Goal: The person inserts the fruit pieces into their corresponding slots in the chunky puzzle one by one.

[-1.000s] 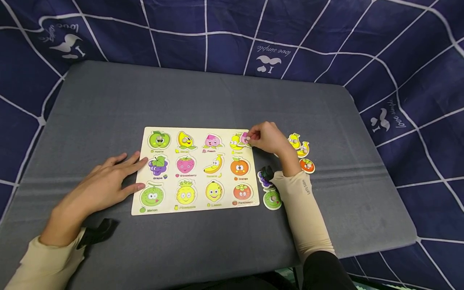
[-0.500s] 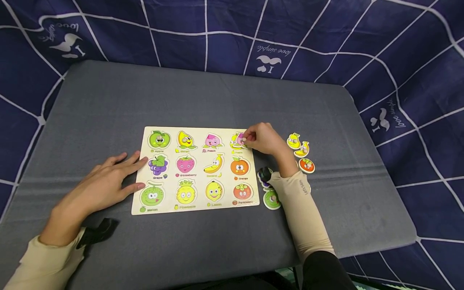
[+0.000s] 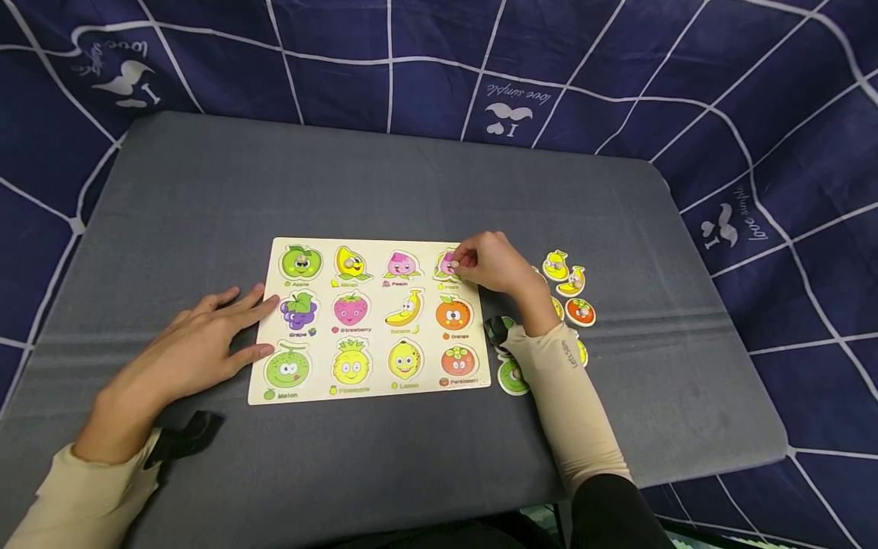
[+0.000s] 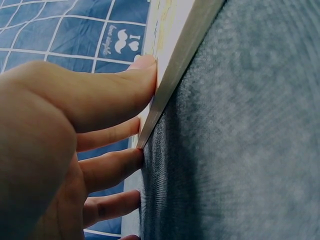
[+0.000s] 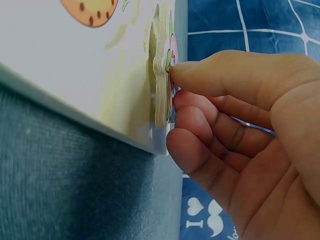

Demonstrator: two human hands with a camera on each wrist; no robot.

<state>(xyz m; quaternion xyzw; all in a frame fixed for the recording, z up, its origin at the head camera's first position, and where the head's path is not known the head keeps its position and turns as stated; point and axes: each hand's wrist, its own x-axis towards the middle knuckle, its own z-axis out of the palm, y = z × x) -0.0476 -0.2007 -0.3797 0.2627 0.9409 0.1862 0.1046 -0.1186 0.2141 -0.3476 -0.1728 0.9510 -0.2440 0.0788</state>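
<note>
A cream fruit puzzle board (image 3: pixel 373 335) with printed, labelled fruit places lies on the table. My right hand (image 3: pixel 501 263) pinches the knob of a pink peach piece (image 3: pixel 443 264) over the pear place in the top right corner. In the right wrist view the peach piece (image 5: pixel 161 80) is just above the board's surface, its thick edge showing. An apple piece (image 3: pixel 302 263) and a mango piece (image 3: pixel 351 264), both with knobs, sit in the top row. My left hand (image 3: pixel 188 354) rests fingertips and thumb on the board's left edge, fingers spread.
Right of the board lie loose pieces: a pear (image 3: pixel 555 264), a banana (image 3: pixel 572 281), a persimmon (image 3: pixel 580 312) and a green melon (image 3: pixel 511 377). Others are partly hidden under my right forearm. A blue checked cloth (image 3: pixel 439 69) hangs behind the grey table (image 3: pixel 384 191).
My right hand has shifted slightly left with the peach piece, from the board's right edge to over the pear place. My left hand stays where it was.
</note>
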